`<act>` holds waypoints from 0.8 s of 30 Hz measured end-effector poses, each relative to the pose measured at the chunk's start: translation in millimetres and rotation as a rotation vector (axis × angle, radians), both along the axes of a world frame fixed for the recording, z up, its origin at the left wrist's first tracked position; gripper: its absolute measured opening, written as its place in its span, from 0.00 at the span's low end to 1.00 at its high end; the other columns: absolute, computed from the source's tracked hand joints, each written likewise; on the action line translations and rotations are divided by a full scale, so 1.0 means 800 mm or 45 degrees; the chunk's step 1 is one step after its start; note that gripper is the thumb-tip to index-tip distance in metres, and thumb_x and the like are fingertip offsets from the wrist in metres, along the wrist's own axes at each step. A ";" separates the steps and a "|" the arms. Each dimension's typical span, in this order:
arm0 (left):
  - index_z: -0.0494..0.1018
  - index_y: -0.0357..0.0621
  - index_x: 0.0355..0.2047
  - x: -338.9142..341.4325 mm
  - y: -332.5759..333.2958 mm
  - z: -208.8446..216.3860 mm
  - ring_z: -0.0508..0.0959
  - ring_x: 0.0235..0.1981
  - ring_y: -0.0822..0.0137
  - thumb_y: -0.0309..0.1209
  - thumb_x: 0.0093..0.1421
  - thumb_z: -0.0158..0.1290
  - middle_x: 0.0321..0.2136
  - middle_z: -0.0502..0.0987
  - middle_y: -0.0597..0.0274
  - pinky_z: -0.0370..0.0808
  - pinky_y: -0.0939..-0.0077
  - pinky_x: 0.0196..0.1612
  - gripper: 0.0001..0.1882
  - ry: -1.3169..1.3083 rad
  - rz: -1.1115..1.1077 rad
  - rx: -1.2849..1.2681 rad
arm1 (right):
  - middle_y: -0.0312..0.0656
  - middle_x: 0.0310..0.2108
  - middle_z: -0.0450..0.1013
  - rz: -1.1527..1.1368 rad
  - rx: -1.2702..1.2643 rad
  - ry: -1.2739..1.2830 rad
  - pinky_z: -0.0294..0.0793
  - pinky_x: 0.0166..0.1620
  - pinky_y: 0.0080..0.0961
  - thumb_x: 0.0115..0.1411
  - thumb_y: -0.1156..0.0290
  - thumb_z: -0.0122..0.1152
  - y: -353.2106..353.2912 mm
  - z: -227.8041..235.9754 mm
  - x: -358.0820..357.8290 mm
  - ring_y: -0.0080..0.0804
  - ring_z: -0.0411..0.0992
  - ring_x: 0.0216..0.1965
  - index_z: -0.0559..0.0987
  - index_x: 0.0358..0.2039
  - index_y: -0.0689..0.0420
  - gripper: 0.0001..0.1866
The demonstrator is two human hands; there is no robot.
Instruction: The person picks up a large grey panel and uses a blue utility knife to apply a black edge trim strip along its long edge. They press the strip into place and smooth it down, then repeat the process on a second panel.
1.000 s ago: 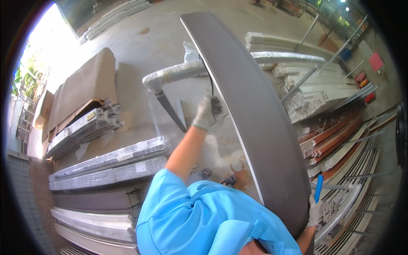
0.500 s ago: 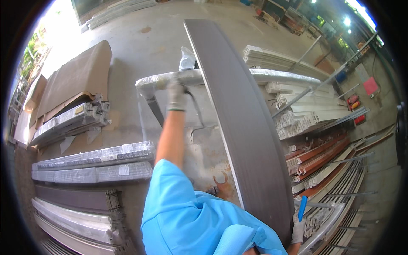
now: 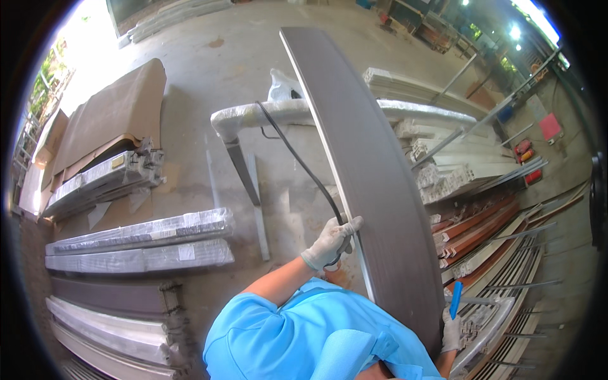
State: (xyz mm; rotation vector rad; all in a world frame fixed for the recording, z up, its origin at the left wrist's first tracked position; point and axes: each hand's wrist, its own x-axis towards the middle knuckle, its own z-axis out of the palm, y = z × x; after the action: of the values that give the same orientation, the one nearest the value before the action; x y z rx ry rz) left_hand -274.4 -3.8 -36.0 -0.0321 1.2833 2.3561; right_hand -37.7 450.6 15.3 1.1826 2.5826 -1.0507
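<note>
A long grey-brown panel [image 3: 373,158] with a pale edge lies lengthwise in front of me across a plastic-wrapped trestle bar [image 3: 430,114]. My left hand [image 3: 333,243], in a pale work glove, is closed around a black flexible strip or cord [image 3: 318,185] at the panel's left edge. From there the cord runs up and drapes over the trestle bar. At the near right corner of the panel, my gloved right hand [image 3: 451,332] grips a slim blue stick-shaped tool [image 3: 456,299], which points upward; its exact kind I cannot make out.
A clear plastic bag [image 3: 283,85] sits by the trestle bar behind the panel. Wrapped profile bundles [image 3: 139,244] and a cardboard-covered stack [image 3: 111,114] stand at left. Racked white profiles [image 3: 456,155] and red-brown profiles [image 3: 481,228] fill the right, with metal bars sticking out.
My left hand has come back from the trestle bar to the panel's near left edge, drawing the black cord along. My right hand stays at the near corner with the blue tool.
</note>
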 end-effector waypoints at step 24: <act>0.74 0.45 0.36 -0.065 -0.299 0.103 0.71 0.19 0.74 0.50 0.75 0.48 0.19 0.71 0.67 0.70 0.77 0.22 0.22 0.033 0.150 -0.159 | 0.46 0.39 0.78 -0.134 0.556 0.086 0.73 0.50 0.33 0.69 0.54 0.64 -0.248 0.060 0.004 0.34 0.76 0.42 0.79 0.45 0.65 0.23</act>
State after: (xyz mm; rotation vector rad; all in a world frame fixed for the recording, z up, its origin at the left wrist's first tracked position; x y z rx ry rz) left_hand -326.1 -243.3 46.1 -0.1195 1.4764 2.3775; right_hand -34.1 252.3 63.7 1.4037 2.9269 -0.5591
